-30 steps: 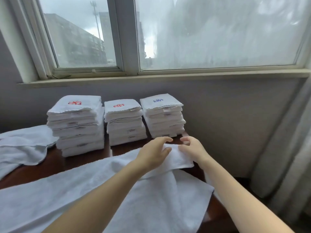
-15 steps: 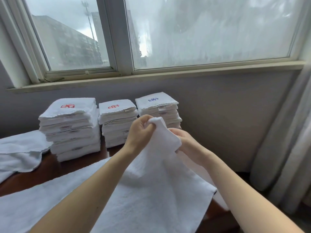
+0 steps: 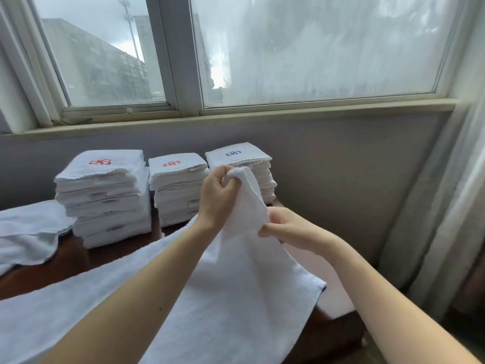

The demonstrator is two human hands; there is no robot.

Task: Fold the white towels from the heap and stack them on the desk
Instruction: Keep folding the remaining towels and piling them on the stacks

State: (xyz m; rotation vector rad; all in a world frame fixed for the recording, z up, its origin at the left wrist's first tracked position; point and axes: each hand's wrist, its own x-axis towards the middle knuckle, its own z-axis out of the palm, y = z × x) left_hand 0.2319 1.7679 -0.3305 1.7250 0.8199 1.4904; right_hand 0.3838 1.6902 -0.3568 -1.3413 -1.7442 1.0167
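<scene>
**Both hands lift a white towel by its edge, three folded stacks behind**

Well to the left of your fingers, a loose towel (image 3: 29, 229) lies rumpled on the dark wooden desk (image 3: 65, 261), not yet folded. Closer in, beyond and left of your left hand, stands the tallest stack (image 3: 102, 198) of folded towels, with a red emblem on top. Just beside it is the middle stack (image 3: 178, 193), also marked in red.

Your left hand (image 3: 216, 197) is raised, with its fingers (image 3: 225, 177) curled tight round the top corner of the held towel (image 3: 246, 271). The cloth hangs from those fingers in a slack fold and spreads down over the desk toward you. Directly behind your left fingertips is the blue-marked stack (image 3: 236, 156), partly hidden by hand and cloth.

Lower and to the right, your right hand (image 3: 288, 229) pinches the towel's edge between thumb and curled fingers, close below the left grip. Far to the right of both hands, a pale curtain (image 3: 446, 206) hangs beside the wall under the window (image 3: 315, 48).

The task looks well under way, with three stacks built, each several towels deep. At least the held towel and the loose one remain. You seem to be finding the corners before a first fold. Whether the white cloth across the near desk is one towel or more cannot be told.
</scene>
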